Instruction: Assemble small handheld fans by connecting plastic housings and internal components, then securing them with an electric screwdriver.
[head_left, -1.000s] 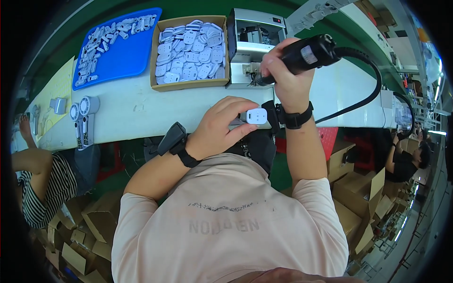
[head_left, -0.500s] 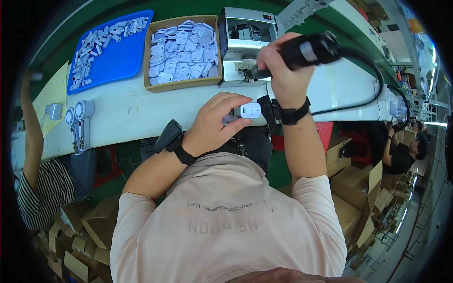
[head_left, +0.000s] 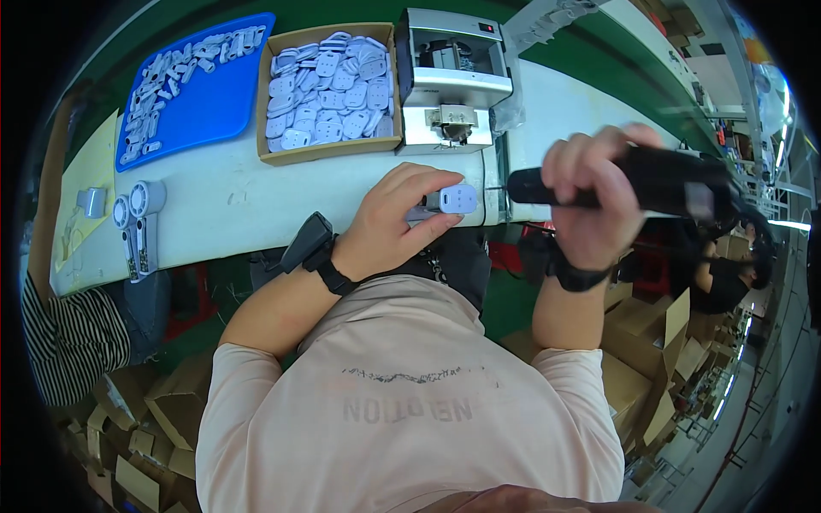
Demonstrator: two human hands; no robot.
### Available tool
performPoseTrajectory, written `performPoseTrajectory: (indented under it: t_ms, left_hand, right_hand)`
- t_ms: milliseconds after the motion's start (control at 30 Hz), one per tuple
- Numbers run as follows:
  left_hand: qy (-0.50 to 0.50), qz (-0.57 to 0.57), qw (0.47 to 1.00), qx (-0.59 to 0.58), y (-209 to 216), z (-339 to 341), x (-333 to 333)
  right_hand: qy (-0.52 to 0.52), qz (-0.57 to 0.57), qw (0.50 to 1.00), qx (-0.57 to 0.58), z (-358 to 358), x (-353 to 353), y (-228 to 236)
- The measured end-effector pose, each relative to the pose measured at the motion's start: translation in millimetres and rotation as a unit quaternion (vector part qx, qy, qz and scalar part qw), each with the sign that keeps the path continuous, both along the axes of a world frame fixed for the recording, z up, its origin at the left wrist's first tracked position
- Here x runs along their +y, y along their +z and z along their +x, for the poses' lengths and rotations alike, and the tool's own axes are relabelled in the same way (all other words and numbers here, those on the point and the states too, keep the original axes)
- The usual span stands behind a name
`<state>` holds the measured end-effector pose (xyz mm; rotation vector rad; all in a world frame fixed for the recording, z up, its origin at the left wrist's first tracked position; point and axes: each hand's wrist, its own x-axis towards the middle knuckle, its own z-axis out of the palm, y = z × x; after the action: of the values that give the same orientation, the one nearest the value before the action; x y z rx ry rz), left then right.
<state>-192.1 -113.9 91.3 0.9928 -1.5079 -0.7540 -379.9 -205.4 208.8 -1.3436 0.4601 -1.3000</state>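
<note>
My left hand (head_left: 400,214) is closed around a small pale-lilac plastic housing (head_left: 460,199), gripped between thumb and fingers at the table's front edge. Its flat, rounded end faces right and shows small holes; the rest is hidden in my palm. In my closed right hand (head_left: 596,192) is a black electric screwdriver (head_left: 658,181), lying nearly level. The bit points left at the housing's end, with a gap between them. Behind my hands stands a silver screw feeder (head_left: 453,85), its pick-up spot at the front.
A cardboard box (head_left: 328,156) of pale plastic plates stands left of the feeder. Beyond it is a blue tray (head_left: 201,111) with many small pale parts. Two handheld fans (head_left: 147,198) lie on the white table at left. A co-worker's striped sleeve (head_left: 81,338) is beside them.
My right hand has brought the screwdriver from the feeder's front down and to the right, turning it level toward the housing. My left hand has barely moved. The co-worker's arm at left has shifted.
</note>
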Motion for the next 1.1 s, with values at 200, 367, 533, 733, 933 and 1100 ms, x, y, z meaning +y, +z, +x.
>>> performPoseTrajectory:
  t_ms: [200, 367, 533, 733, 933, 1100]
  left_hand:
    - [-0.013, -0.025, 1.0, -0.012, -1.4, -3.8, -4.7]
    - [-0.03, -0.031, 0.999, -0.017, 0.0, -1.5, -5.1]
    - [-0.006, -0.041, 0.999, -0.03, -0.4, -4.4, -5.0]
    - [-0.006, -0.052, 0.998, -0.045, -2.0, -6.6, -7.9]
    - [-0.014, -0.034, 0.999, -0.031, 2.4, -5.8, -11.1]
    - [0.002, 0.004, 1.0, -0.03, 8.8, -1.2, -8.2]
  right_hand:
    - [0.097, -0.058, 0.991, -0.07, 10.6, 20.4, 23.3]
    - [0.104, -0.069, 0.992, 0.008, 15.6, 16.7, 13.0]
    - [0.11, -0.077, 0.99, 0.039, 21.9, 15.7, 12.7]
    - [0.105, -0.077, 0.991, 0.019, 19.6, 18.6, 9.1]
    - [0.104, -0.076, 0.992, 0.01, 15.1, 14.0, 7.0]
    - [0.122, -0.087, 0.988, -0.031, 14.3, 1.0, 17.4]
